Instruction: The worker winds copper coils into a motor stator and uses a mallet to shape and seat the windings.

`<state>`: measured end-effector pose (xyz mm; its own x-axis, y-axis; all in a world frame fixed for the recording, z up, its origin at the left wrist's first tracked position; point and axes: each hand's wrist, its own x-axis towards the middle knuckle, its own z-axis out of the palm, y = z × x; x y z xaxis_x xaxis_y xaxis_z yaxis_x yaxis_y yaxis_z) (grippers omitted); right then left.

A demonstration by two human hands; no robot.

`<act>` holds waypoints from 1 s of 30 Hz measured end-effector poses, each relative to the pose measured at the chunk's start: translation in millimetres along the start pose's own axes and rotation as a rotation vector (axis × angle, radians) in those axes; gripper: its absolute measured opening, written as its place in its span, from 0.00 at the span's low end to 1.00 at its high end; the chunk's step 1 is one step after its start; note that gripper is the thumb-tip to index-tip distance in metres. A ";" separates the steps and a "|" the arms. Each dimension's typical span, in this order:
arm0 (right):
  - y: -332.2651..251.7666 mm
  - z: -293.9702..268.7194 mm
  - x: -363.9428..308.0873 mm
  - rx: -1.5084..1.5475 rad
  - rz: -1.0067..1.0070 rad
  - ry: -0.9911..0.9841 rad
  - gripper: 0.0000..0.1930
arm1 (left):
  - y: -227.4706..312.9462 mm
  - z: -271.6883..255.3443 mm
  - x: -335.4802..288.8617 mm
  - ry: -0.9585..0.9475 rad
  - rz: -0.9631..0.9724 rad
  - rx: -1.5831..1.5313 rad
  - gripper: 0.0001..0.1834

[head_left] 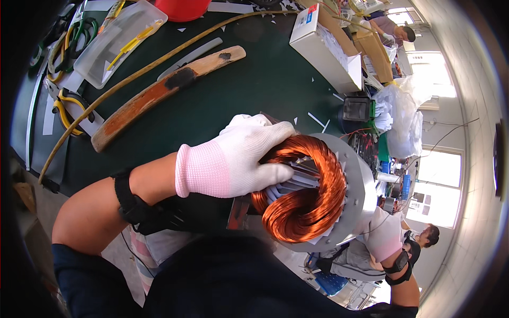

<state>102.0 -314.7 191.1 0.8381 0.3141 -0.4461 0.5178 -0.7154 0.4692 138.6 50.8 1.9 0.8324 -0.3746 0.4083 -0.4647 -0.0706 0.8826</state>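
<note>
A motor stator [360, 177] with a grey metal body lies on its side at the table's near edge. From its end facing left bulges a thick ring of copper winding [331, 185], with pale insulating strips [297, 183] inside the bore. My left hand [249, 151], in a white glove with a pink cuff, grips the left side of this winding; the thumb reaches over the opening, and the other fingers are partly hidden. At the stator's right side is my right hand [379, 233], also gloved, against the body. Its fingers are mostly out of sight.
On the dark green table lie a worn wooden stick [159, 100], a long thin cane [159, 61], yellow-handled pliers [71, 108] and a clear plastic tray [119, 45]. A white box [323, 50] of paper pieces stands behind. Two people [389, 29] are farther off.
</note>
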 end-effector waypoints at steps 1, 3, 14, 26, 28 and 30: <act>6.6 4.5 6.4 0.053 -0.080 0.094 0.15 | 0.0 2.8 -3.0 0.001 -0.011 0.007 0.23; 3.6 -7.5 19.0 0.077 -0.123 0.099 0.15 | -6.0 3.6 -3.4 0.050 0.037 0.017 0.24; -17.7 -6.1 51.6 0.278 -0.241 0.087 0.15 | -1.3 1.2 0.3 -0.036 -0.067 -0.004 0.25; 10.6 9.5 33.2 0.162 -0.240 0.102 0.13 | 5.1 0.1 2.0 0.006 -0.072 0.046 0.23; -9.1 -11.4 45.2 0.175 -0.282 0.077 0.13 | 8.8 -3.4 4.9 -0.004 -0.105 0.050 0.23; -19.9 -19.1 51.4 0.315 -0.205 0.039 0.16 | 12.4 -5.4 5.3 -0.008 -0.129 0.110 0.22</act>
<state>138.1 -272.4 173.4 0.7317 0.4896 -0.4742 0.6021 -0.7904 0.1128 139.0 52.9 16.2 0.8852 -0.3631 0.2907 -0.3843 -0.2189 0.8969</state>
